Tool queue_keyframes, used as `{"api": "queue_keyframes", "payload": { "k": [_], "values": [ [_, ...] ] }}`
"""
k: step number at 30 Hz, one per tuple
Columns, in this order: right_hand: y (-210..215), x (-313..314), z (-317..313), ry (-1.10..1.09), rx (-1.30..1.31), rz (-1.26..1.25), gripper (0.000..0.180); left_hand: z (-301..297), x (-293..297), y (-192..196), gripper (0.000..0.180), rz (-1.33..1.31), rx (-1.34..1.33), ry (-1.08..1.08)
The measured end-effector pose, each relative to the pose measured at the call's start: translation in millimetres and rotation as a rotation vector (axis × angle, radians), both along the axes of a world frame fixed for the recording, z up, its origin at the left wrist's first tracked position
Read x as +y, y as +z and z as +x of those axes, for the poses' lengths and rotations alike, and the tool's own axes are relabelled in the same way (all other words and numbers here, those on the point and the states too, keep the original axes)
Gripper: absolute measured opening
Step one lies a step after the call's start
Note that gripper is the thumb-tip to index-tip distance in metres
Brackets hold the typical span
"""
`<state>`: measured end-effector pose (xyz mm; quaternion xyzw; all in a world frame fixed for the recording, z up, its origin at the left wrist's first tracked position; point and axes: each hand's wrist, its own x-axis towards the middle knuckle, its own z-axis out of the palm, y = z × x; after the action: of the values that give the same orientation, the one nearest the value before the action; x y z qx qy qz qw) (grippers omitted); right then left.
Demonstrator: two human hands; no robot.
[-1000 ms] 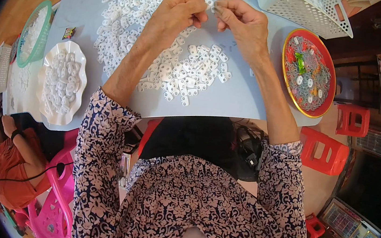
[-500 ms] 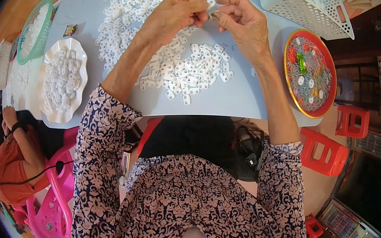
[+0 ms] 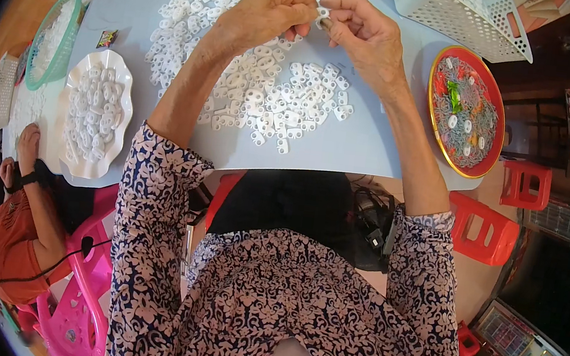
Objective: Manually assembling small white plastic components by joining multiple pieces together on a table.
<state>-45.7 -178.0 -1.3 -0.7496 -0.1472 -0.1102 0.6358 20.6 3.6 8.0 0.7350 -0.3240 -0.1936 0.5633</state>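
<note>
Both of my hands meet over the far middle of the table. My right hand [image 3: 369,40] pinches a small white plastic piece [image 3: 322,14] between thumb and fingers; a dark brownish patch shows at its thumb tip. My left hand [image 3: 268,18] is closed in a pinch right against that piece, and what its fingertips hold is hidden. Beneath and around the hands lie many loose white oval plastic pieces [image 3: 286,104] with two holes each. To the right, a red round tray [image 3: 485,157] with a gold rim holds small grey parts, a green wrapper and a few white pieces.
A white scalloped dish [image 3: 125,100] of white pieces stands at the left, beside a green basket [image 3: 72,31]. A perforated pale basket [image 3: 444,17] sits far right. Another person in an orange shirt [image 3: 24,247] sits at left. Red stools [image 3: 486,229] stand at right.
My hands have come together, so the left fingertips now meet the white piece at the right fingers. The other person's hand at left has moved up toward the table.
</note>
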Motion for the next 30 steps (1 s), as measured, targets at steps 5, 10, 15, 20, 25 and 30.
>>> {"api": "queue_keyframes", "payload": {
  "k": [5, 10, 15, 20, 25, 30],
  "values": [
    [2, 0, -1, -0.070, -0.006, 0.012, 0.023, -7, -6, -4, 0.028, -0.084, 0.028, 0.009],
    [3, -1, 0, -0.080, 0.002, 0.041, 0.024, -14, -15, -8, 0.032, -0.147, -0.032, 0.106],
    [5, 1, -2, -0.051, 0.018, 0.031, 0.027, -14, -15, -6, 0.032, -0.121, -0.088, 0.141],
    [4, 2, -2, -0.070, 0.007, 0.036, 0.026, -15, -15, -5, 0.031, -0.089, -0.209, 0.165],
    [-1, 2, 0, -0.043, -0.015, 0.062, 0.026, -18, -15, 1, 0.030, -0.053, -0.196, 0.171],
    [2, 4, -1, -0.042, -0.006, 0.111, 0.027, -16, -16, -4, 0.029, -0.074, -0.150, 0.176]
  ]
}}
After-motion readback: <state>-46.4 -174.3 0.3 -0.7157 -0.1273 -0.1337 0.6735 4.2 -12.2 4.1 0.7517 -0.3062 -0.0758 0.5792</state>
